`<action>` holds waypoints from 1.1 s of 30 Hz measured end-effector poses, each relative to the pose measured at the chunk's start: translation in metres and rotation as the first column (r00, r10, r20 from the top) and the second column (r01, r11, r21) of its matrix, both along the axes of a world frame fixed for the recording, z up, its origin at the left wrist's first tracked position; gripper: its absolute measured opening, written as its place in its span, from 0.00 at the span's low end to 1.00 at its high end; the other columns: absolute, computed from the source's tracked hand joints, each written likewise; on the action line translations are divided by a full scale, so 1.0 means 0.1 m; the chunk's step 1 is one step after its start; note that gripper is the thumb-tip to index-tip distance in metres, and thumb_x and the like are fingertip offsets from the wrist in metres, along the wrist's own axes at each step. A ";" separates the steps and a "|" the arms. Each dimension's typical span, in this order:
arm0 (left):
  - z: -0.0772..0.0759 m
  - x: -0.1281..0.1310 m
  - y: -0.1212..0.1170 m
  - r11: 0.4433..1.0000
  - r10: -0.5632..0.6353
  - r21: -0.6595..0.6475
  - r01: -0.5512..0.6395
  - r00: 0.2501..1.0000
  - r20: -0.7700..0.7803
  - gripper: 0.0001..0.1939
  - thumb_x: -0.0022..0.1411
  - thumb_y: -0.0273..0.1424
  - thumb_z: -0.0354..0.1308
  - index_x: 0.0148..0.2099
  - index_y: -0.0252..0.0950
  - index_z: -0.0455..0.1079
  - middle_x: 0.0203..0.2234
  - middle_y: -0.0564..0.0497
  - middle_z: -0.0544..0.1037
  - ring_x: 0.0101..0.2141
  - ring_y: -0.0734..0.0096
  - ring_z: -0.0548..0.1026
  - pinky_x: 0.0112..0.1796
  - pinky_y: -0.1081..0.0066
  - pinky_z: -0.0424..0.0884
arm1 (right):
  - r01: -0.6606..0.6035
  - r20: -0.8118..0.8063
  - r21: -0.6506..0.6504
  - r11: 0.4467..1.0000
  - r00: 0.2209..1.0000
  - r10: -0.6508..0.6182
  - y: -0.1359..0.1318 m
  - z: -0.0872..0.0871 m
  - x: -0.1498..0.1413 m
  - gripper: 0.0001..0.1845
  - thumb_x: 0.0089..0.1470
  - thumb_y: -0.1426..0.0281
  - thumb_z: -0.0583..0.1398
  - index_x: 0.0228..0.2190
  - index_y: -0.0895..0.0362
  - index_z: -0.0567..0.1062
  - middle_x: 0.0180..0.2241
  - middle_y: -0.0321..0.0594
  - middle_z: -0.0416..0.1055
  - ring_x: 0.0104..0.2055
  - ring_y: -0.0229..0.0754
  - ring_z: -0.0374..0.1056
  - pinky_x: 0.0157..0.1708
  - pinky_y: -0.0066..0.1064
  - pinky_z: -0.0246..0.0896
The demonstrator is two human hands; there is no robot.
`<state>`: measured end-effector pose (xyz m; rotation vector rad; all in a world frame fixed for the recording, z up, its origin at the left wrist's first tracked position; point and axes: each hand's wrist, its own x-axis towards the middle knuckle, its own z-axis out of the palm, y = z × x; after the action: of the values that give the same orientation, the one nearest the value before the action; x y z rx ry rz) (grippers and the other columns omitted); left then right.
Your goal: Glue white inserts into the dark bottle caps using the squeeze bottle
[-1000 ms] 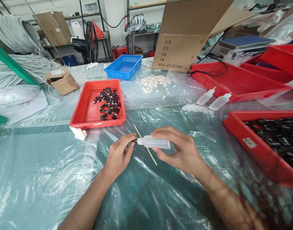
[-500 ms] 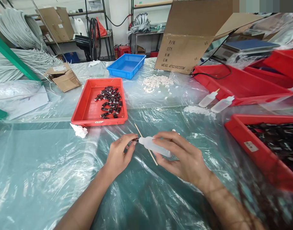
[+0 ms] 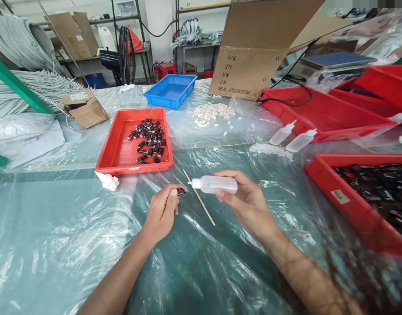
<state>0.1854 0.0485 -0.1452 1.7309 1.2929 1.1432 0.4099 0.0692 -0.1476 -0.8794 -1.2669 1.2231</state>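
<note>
Between the thumb and fingers of my left hand (image 3: 162,211) is a small dark, shiny rectangular piece (image 3: 181,191). My right hand (image 3: 248,199) is closed around a translucent squeeze bottle (image 3: 219,184), which lies almost level with its nozzle towards the left. A small gap separates the nozzle from the dark piece. Under the bottle's neck a thin wooden stick (image 3: 204,208) rests slantwise on the plastic sheet. Beyond my left hand, a red tray (image 3: 114,151) contains several similar dark pieces (image 3: 151,139).
Behind are a blue tray (image 3: 170,103) and a pile of small white pieces (image 3: 211,113). Two more squeeze bottles (image 3: 301,141) lie at the right by white residue (image 3: 269,150). A red bin (image 3: 340,197) of dark parts stands at the right edge. Crumpled tissue (image 3: 107,181) touches the red tray.
My right hand has drawn the bottle back to the right and levelled it, so its nozzle is off the dark piece. My left hand has turned the piece, showing more of its top.
</note>
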 end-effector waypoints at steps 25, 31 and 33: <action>0.03 0.03 0.03 0.983 0.039 0.176 -0.048 0.998 0.055 0.04 0.64 0.27 0.59 0.40 0.42 0.68 0.38 0.53 0.76 0.37 0.72 0.77 0.34 0.75 0.75 | -0.065 0.469 0.690 0.721 0.798 -0.378 -0.16 0.13 -0.02 0.33 0.56 0.75 0.68 0.59 0.37 0.74 0.47 0.43 0.81 0.43 0.54 0.81 0.40 0.46 0.82; 0.05 0.03 0.03 0.967 0.044 0.250 -0.042 0.999 -0.003 0.08 0.63 0.22 0.58 0.40 0.42 0.68 0.37 0.54 0.76 0.37 0.74 0.77 0.35 0.76 0.75 | -0.147 0.510 0.775 0.615 0.720 -0.470 -0.21 0.18 -0.01 0.44 0.55 0.77 0.67 0.67 0.34 0.69 0.45 0.42 0.83 0.39 0.55 0.83 0.36 0.47 0.83; 0.06 0.03 0.02 0.965 0.045 0.260 -0.037 0.999 -0.024 0.09 0.63 0.22 0.58 0.40 0.43 0.69 0.37 0.54 0.76 0.38 0.74 0.77 0.36 0.75 0.75 | -0.143 0.505 0.761 0.632 0.741 -0.442 -0.20 0.18 0.00 0.44 0.54 0.78 0.67 0.67 0.34 0.69 0.45 0.42 0.83 0.38 0.54 0.82 0.37 0.47 0.83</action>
<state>0.1882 0.0508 -0.1397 1.9226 1.2463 1.3663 0.4097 0.0492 -0.1292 -0.7484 -2.0111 0.0669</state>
